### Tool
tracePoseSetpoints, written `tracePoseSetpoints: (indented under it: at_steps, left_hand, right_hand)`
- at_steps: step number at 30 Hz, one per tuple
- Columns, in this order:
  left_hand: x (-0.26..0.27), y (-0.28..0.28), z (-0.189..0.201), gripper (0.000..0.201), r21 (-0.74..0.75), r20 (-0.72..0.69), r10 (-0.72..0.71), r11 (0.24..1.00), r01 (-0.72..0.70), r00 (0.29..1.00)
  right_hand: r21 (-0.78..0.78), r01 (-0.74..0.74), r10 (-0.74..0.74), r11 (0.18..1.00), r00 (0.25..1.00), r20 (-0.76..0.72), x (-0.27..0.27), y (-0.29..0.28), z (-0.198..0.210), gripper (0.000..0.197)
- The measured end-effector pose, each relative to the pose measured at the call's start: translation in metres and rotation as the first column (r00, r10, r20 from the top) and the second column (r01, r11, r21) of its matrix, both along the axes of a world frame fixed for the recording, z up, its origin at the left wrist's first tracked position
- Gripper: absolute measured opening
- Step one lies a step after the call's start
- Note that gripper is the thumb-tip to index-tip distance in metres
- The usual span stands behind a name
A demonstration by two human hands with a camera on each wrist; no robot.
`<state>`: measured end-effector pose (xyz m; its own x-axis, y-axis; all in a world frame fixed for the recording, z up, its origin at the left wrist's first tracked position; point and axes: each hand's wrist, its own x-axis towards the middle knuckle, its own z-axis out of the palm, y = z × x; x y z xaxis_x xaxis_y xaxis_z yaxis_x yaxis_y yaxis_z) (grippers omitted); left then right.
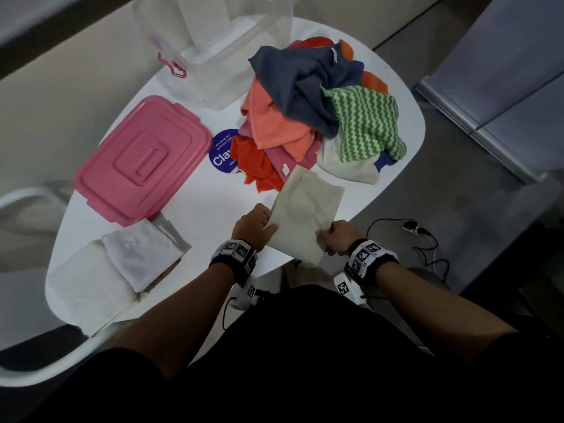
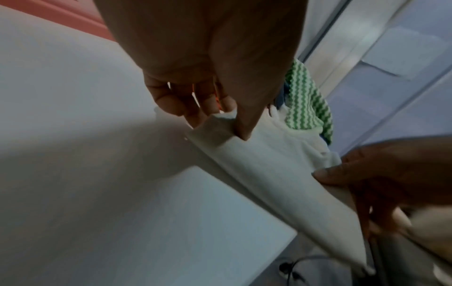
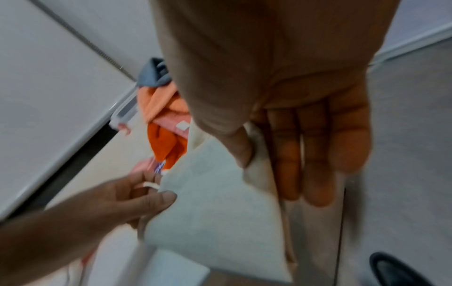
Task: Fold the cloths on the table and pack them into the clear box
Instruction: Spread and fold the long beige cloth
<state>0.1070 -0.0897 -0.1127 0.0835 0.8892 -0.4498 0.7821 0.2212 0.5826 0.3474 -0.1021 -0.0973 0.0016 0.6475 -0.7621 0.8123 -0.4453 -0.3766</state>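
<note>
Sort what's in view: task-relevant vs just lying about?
Job:
cream cloth, pinched by left hand and right hand
pile of cloths
folded white cloths
clear box
pink lid

Lying about:
purple sticker
cables on floor

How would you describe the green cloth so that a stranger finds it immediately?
Start at the white table and find the heap of loose cloths at its far right. The green cloth lies on the heap's right side; it alone has a green-and-white zigzag pattern.

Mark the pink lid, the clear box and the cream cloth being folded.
pink lid (image 1: pixel 143 160): head view, its raised centre panel.
clear box (image 1: pixel 213 83): head view, its near wall.
cream cloth (image 1: pixel 305 209): head view, the middle of its top layer.
</note>
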Motion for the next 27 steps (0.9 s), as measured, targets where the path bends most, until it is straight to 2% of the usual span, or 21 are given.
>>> tracePoseSetpoints:
  at_steps: [3, 5, 7, 8, 9, 10, 12, 14, 15, 17, 18, 20, 22, 23, 25, 27]
  left_hand:
    - [-0.005, -0.007, 0.001, 0.055, 0.193, -0.19, -0.168, 0.96, 0.205, 0.967]
    - [-0.008, -0.01, 0.001, 0.067, 0.328, -0.221, -0.37, 0.843, 0.426, 0.902]
    - [-0.012, -0.013, -0.002, 0.08, 0.287, -0.247, -0.6, 0.705, 0.649, 0.761]
    - [-0.013, -0.015, -0.003, 0.085, 0.199, -0.285, -0.674, 0.654, 0.73, 0.681]
    - [-0.015, -0.015, -0.004, 0.088, 0.103, -0.32, -0.709, 0.634, 0.767, 0.629]
    - [-0.017, -0.014, -0.004, 0.089, 0.051, -0.329, -0.708, 0.647, 0.761, 0.624]
    - [-0.018, -0.011, -0.002, 0.075, 0.084, -0.289, -0.69, 0.672, 0.736, 0.663]
    - [-0.015, -0.007, 0.003, 0.039, 0.223, -0.281, -0.681, 0.639, 0.736, 0.676]
    - [-0.012, -0.004, 0.007, 0.028, 0.286, -0.278, -0.662, 0.634, 0.718, 0.696]
    - [-0.006, 0.004, 0.013, 0.041, 0.292, -0.255, -0.613, 0.689, 0.664, 0.748]
    - [-0.002, 0.007, 0.018, 0.047, 0.286, -0.239, -0.575, 0.729, 0.623, 0.782]
    - [0.004, 0.016, 0.024, 0.049, 0.336, -0.144, -0.474, 0.802, 0.494, 0.868]
    - [0.01, 0.025, 0.034, 0.045, 0.307, 0.035, -0.304, 0.91, 0.279, 0.952]
    - [0.013, 0.031, 0.036, 0.043, 0.213, 0.146, -0.183, 0.966, 0.15, 0.972]
    - [0.02, 0.041, 0.037, 0.051, -0.06, 0.332, 0.019, 0.998, 0.001, 0.943]
    - [0.024, 0.049, 0.031, 0.07, -0.191, 0.393, 0.075, 0.982, 0.002, 0.917]
  right_hand:
    - [0.233, -0.072, 0.024, 0.97, 0.979, 0.202, -0.005, 0.0, 0.007, 0.04]
    - [0.413, -0.213, 0.128, 0.885, 0.966, 0.224, -0.012, 0.002, 0.01, 0.027]
    - [0.514, -0.383, 0.357, 0.767, 0.921, 0.155, -0.018, -0.001, 0.007, 0.024]
    - [0.534, -0.475, 0.484, 0.699, 0.864, 0.135, -0.019, -0.006, 0.001, 0.031]
    - [0.519, -0.559, 0.578, 0.646, 0.803, 0.146, -0.017, -0.012, -0.003, 0.04]
    - [0.498, -0.623, 0.63, 0.603, 0.755, 0.181, -0.015, -0.017, -0.008, 0.049]
    - [0.432, -0.69, 0.667, 0.581, 0.708, 0.232, -0.011, -0.027, -0.009, 0.07]
    - [0.393, -0.728, 0.687, 0.562, 0.676, 0.268, -0.009, -0.034, -0.006, 0.093]
    - [0.375, -0.747, 0.695, 0.55, 0.658, 0.291, -0.007, -0.037, -0.004, 0.1]
    - [0.376, -0.756, 0.68, 0.535, 0.65, 0.339, -0.003, -0.039, -0.003, 0.101]
    - [0.406, -0.737, 0.651, 0.541, 0.672, 0.352, 0.002, -0.039, -0.008, 0.096]
    - [0.506, -0.624, 0.586, 0.595, 0.768, 0.259, 0.01, -0.034, -0.009, 0.075]
    - [0.572, -0.41, 0.451, 0.71, 0.889, 0.077, 0.017, -0.023, -0.002, 0.042]
    - [0.544, -0.316, 0.378, 0.777, 0.926, -0.001, 0.02, -0.015, 0.002, 0.031]
    - [0.426, -0.123, 0.193, 0.896, 0.973, -0.125, 0.03, 0.002, 0.005, 0.026]
    - [0.31, 0.069, 0.012, 0.948, 0.967, -0.254, 0.04, 0.018, 0.006, 0.019]
